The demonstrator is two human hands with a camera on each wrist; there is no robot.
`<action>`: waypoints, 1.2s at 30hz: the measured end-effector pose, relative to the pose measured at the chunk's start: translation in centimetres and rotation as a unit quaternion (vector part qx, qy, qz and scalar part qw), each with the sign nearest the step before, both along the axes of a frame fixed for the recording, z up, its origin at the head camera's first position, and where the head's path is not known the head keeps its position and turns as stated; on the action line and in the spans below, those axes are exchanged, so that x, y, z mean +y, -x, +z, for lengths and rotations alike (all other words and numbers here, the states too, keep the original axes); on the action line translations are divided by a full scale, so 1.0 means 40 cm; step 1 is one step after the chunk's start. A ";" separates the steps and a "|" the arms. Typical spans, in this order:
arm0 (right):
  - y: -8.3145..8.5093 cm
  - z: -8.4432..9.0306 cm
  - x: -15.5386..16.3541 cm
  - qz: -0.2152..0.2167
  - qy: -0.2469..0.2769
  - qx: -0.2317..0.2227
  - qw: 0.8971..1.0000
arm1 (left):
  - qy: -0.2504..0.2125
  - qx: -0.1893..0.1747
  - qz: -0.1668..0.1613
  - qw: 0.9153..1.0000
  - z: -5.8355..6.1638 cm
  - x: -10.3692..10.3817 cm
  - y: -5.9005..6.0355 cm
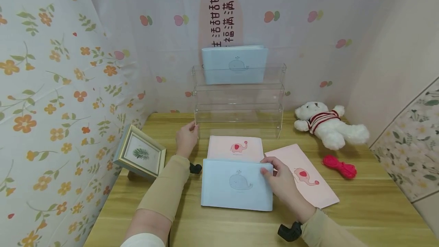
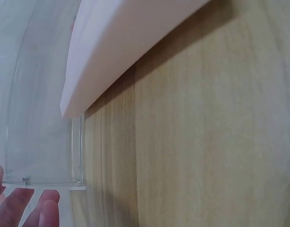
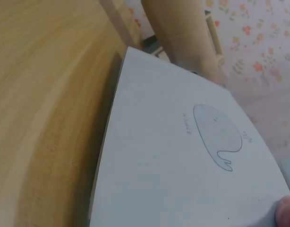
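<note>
right hand (image 1: 284, 186) holds blue whale book (image 1: 236, 184); left hand (image 1: 186, 138) touches clear rack (image 1: 240, 109).

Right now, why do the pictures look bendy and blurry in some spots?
Head view: the wide lens curves the walls and table edges, but the blue whale book is sharp. Left wrist view: so close that the fingertips and pink book blur, with a dark shadow under it. Right wrist view: the wood grain bows and the near corner softens.
</note>
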State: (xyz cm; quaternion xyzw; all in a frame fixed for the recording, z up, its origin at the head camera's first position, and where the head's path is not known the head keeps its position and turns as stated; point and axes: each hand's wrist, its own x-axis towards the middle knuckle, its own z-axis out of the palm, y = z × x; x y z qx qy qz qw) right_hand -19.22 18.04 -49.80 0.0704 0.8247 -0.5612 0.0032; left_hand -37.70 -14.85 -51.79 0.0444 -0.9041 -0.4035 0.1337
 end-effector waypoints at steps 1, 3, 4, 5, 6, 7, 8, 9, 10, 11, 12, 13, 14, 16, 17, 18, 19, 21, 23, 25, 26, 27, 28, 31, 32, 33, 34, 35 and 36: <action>-0.005 -0.003 -0.004 0.004 -0.009 0.002 1.000 | -0.001 0.001 -0.001 1.000 0.000 0.000 0.001; -0.010 -0.011 -0.010 0.008 -0.029 0.007 1.000 | -0.001 0.004 0.000 1.000 0.000 -0.001 0.002; -0.012 -0.015 -0.012 0.010 -0.040 0.010 0.999 | -0.002 0.006 0.000 1.000 0.001 -0.001 0.002; -0.012 -0.020 -0.013 0.010 -0.051 0.013 0.999 | 0.000 0.006 -0.001 1.000 0.000 -0.002 0.003; -0.010 -0.025 -0.014 0.010 -0.062 0.013 0.998 | 0.001 0.007 -0.001 1.000 0.001 -0.002 0.003; -0.008 -0.031 -0.014 0.010 -0.075 0.011 0.997 | 0.002 0.007 -0.002 1.000 0.001 -0.003 0.004; -0.006 -0.037 -0.013 0.010 -0.089 0.008 0.996 | 0.004 0.007 -0.004 1.000 0.001 -0.003 0.005; -0.003 -0.043 -0.013 0.011 -0.100 0.006 0.995 | 0.005 0.006 -0.004 1.000 0.001 -0.003 0.005; 0.000 -0.048 -0.013 0.013 -0.112 0.007 0.994 | 0.002 0.006 -0.007 1.000 0.001 -0.003 0.004; 0.004 -0.054 -0.012 0.015 -0.125 0.006 0.992 | 0.001 0.006 -0.009 1.000 0.001 -0.004 0.004; 0.008 -0.060 -0.012 0.018 -0.137 0.006 0.990 | -0.001 0.006 -0.011 1.000 0.002 -0.003 0.003; 0.011 -0.064 -0.012 0.021 -0.147 0.007 0.989 | -0.003 0.007 -0.012 1.000 0.002 -0.003 0.002; 0.013 -0.067 -0.011 0.024 -0.155 0.008 0.988 | -0.005 0.008 -0.014 1.000 0.002 -0.002 0.001; 0.017 -0.071 -0.011 0.033 -0.170 0.009 0.985 | -0.010 0.011 -0.017 1.000 0.002 -0.001 -0.001; 0.018 -0.073 -0.011 0.037 -0.176 0.007 0.984 | -0.010 0.013 -0.017 1.000 0.002 0.000 -0.001; 0.019 -0.073 -0.011 0.042 -0.182 0.006 0.982 | -0.010 0.015 -0.017 1.000 0.001 0.000 -0.001; 0.020 -0.073 -0.011 0.047 -0.186 0.005 0.981 | -0.009 0.017 -0.017 1.000 0.000 0.001 -0.001; 0.023 -0.072 -0.011 0.055 -0.199 0.006 0.978 | -0.008 0.021 -0.015 1.000 -0.002 0.002 -0.001; 0.026 -0.069 -0.010 0.063 -0.210 0.006 0.976 | -0.007 0.022 -0.015 1.000 -0.002 0.002 -0.002; 0.031 -0.069 -0.007 0.070 -0.222 0.006 0.972 | -0.008 0.023 -0.014 1.000 -0.001 0.003 -0.002; 0.033 -0.069 -0.005 0.073 -0.228 0.008 0.971 | -0.009 0.023 -0.014 1.000 0.000 0.004 -0.003; 0.035 -0.070 -0.004 0.076 -0.233 0.007 0.970 | -0.010 0.022 -0.014 1.000 0.001 0.004 -0.003; 0.036 -0.071 -0.002 0.078 -0.237 0.006 0.968 | -0.010 0.021 -0.014 1.000 0.002 0.004 -0.004; 0.039 -0.075 0.000 0.082 -0.250 0.003 0.965 | -0.011 0.020 -0.016 1.000 0.002 0.003 -0.005; 0.040 -0.076 0.000 0.084 -0.254 0.001 0.964 | -0.011 0.019 -0.016 1.000 0.002 0.003 -0.006; 0.040 -0.076 0.000 0.086 -0.257 -0.002 0.963 | -0.012 0.020 -0.016 1.000 0.002 0.002 -0.006; 0.040 -0.076 -0.001 0.088 -0.261 -0.004 0.961 | -0.012 0.020 -0.016 1.000 0.002 0.002 -0.007; 0.041 -0.076 -0.001 0.091 -0.265 -0.006 0.960 | -0.013 0.020 -0.016 1.000 0.002 0.002 -0.007; 0.041 -0.075 0.000 0.095 -0.271 -0.008 0.958 | -0.013 0.021 -0.015 1.000 0.001 0.002 -0.007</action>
